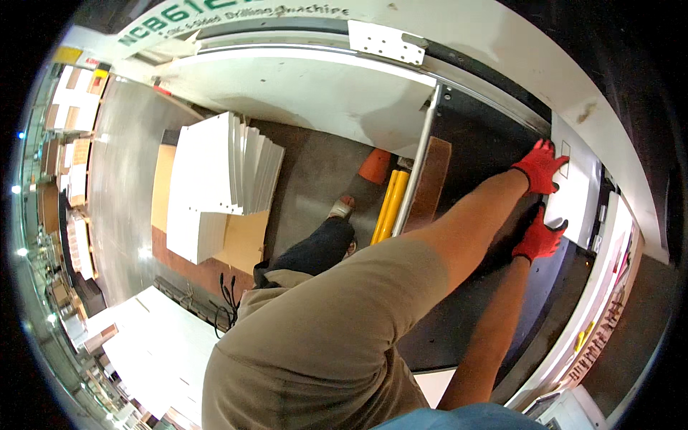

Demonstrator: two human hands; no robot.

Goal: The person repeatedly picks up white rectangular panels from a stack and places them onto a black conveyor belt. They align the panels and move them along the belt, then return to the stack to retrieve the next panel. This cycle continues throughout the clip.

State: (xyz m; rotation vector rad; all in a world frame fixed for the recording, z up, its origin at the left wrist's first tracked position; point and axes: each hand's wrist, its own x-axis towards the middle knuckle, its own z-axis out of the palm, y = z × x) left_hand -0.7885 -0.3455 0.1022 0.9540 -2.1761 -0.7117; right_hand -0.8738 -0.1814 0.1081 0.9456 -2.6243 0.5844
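Both my hands wear red gloves with dark edging, and they meet a white panel (584, 188) at the right side of the machine's dark bed (487, 136). My left hand (539, 168) lies on the panel's near edge with its fingers spread. Just below it, my right hand (540, 236) touches the panel's lower corner, thumb and fingers apart. A small rectangular outline shows on the panel beside my left hand. The panel's far side runs toward the machine's pale housing (573, 79).
A fanned stack of white panels (208, 165) stands on brown boards at left. Yellow posts (390, 208) and an orange object (374, 166) are beside the bed's metal edge. A brown strip (433, 175) lies along that edge. More white sheets (154, 351) are at lower left.
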